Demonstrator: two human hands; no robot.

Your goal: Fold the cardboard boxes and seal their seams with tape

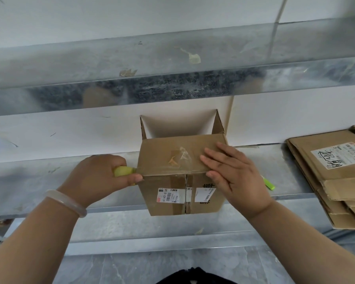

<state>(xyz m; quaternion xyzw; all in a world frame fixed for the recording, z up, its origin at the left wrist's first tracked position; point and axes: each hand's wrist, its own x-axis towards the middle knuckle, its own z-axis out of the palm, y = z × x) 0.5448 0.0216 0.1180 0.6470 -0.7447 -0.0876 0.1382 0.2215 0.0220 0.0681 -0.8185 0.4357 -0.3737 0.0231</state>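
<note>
Metal shelf (49, 181) is running under the cardboard box (172, 156), which is sitting on it with its far flaps standing open towards the wall. To the right of the box, well apart, a stack of flattened cartons (320, 181) is lying. The box is looking light, stiff and hollow, likely to skid or dent at mid-panel, so it is best braced near edges and corners. Right hand (234, 177) is lying flat and open on the box's top at its right end, thumb hooking the front edge. Left hand (96, 177) is curling round a yellow-green tool (123, 171), probably a tape cutter, at the box's left front corner. Clear tape (162, 171) appears to be running along the box's top front edge. A small green item (268, 184) is peeking out just right of the box.
</note>
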